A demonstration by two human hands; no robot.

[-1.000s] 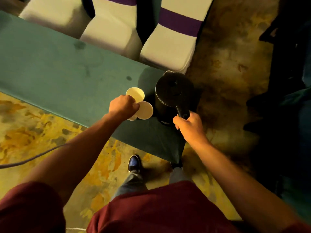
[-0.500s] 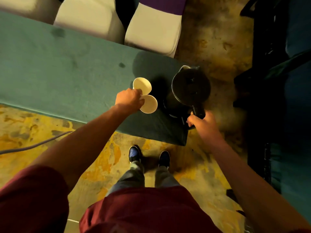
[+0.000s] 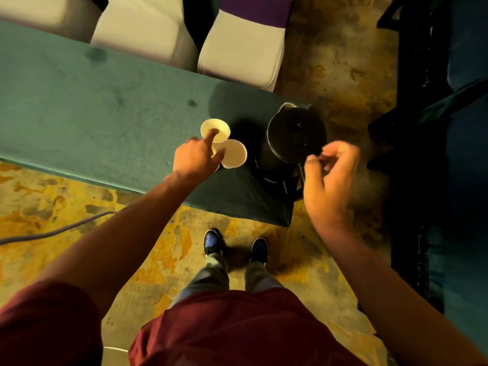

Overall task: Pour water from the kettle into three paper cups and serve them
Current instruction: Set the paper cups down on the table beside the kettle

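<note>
Two cream paper cups stand touching near the right end of the green table (image 3: 92,109): a far cup (image 3: 221,126) and a near cup (image 3: 235,155). My left hand (image 3: 194,158) is on them, its index finger dipped inside the far cup, its thumb outside that cup's wall and another finger on the near cup's rim. Whether a third cup sits under the hand is hidden. The black kettle (image 3: 293,136) stands at the table's right corner, lid shut. My right hand (image 3: 327,180) hovers over the kettle's handle, blurred, fingers loosely apart, holding nothing.
White chairs with purple bands (image 3: 245,43) stand close behind the table. A grey cable (image 3: 52,231) runs over the yellow-stained floor at the left. Dark furniture (image 3: 435,128) fills the right side, close to the kettle corner. My feet are just below the table's edge.
My right hand has let go of the kettle's handle and lifted off it, fingers opening. My left hand's index finger has gone into the far cup. The kettle now stands at the corner.
</note>
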